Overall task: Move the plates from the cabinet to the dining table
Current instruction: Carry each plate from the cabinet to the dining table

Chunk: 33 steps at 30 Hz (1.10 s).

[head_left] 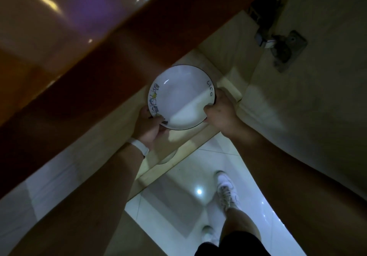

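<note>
- Plate [181,96] held level in both hands, face up, at the mouth of the open cabinet [228,53] — over the front edge of its pale shelf.
- Plate white with a thin dark rim; small coloured drawings along its left edge, handwritten letters near the right edge.
- Left hand [148,127] closed on the plate's near-left rim: thumb on top, fingers underneath, mostly hidden.
- Right hand [219,112] closed on the near-right rim, thumb lying over the edge, remaining fingers below and out of sight.
- White band [139,146] on the left wrist.
- A curved pale edge [166,159] shows below the left hand at the shelf front — cannot tell what it is.
- Cabinet door [317,96] swung open at right; metal hinge [286,49] visible on its inner face.
- Reddish-brown wooden top [99,81] crosses the view diagonally above the shelf.
- Floor [178,206] of glossy white tile with one bright reflected light spot.
- Person's leg and white shoe [226,190] on the tile below the plate; a second shoe [208,234] nearer the bottom edge.
- Lighting dim; shelf depth behind the plate too dark to read.
</note>
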Motion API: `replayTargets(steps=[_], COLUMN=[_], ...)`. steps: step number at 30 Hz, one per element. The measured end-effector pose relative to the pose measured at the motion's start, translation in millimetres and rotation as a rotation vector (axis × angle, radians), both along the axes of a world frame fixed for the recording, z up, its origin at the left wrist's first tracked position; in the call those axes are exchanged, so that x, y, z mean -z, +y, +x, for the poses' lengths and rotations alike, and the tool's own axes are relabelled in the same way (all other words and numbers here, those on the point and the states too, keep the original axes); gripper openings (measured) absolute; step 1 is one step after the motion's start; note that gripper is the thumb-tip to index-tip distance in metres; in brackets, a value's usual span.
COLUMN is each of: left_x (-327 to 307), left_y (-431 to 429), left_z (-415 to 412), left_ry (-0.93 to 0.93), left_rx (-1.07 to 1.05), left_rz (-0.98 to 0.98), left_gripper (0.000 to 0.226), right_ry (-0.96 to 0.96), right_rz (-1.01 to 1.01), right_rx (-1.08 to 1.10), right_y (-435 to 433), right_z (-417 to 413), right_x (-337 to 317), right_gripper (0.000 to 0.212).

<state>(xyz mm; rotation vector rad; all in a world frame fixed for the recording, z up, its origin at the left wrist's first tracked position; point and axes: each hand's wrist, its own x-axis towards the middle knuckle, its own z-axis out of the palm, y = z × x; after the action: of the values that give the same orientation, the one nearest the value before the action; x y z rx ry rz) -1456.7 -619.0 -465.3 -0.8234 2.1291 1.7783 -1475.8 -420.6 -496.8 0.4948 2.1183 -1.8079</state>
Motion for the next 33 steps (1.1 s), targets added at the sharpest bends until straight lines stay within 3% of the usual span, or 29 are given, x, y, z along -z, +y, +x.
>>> replayTargets(steps=[2,5,8,11,16,20,27,33], left_x=[-4.3,-19.7,-30.4,-40.9,-82.6,-118.2,-193.8,-265.8], left_y=[1.2,9.2,10.4,7.2,8.7,7.2,13.9,10.0], left_z=[9.4,31.0,58.0,84.8,133.9,176.7,257.8,331.9], left_ry=[-0.025,-0.023,-0.063,-0.139,-0.152,-0.140,-0.053,0.011], left_rx=[0.017,0.028,-0.028,-0.114,-0.159,-0.127,-0.088,-0.038], left_rz=[0.029,0.114,0.168,0.183,0.214,0.269,0.317,0.343], left_gripper=[0.045,0.036,0.036,0.050,0.048,0.057,0.051,0.052], right_ry=[-0.002,-0.027,-0.052,-0.053,-0.028,-0.129,-0.090,-0.039], right_rz=[-0.020,-0.072,-0.109,-0.088,-0.152,-0.137,-0.159,-0.111], right_rx=[0.000,-0.002,-0.021,-0.032,-0.034,-0.049,-0.025,-0.052], right_y=[5.4,15.4,21.9,24.3,20.3,21.4,25.5,30.1], right_z=[12.5,34.9,59.1,82.9,127.9,166.7,248.3,318.9], right_x=[-4.1,-20.8,-34.4,-49.8,-89.0,-125.2,-210.6,-291.1], right_gripper=[0.048,0.042,0.046,0.048,0.046,0.054,0.047,0.055])
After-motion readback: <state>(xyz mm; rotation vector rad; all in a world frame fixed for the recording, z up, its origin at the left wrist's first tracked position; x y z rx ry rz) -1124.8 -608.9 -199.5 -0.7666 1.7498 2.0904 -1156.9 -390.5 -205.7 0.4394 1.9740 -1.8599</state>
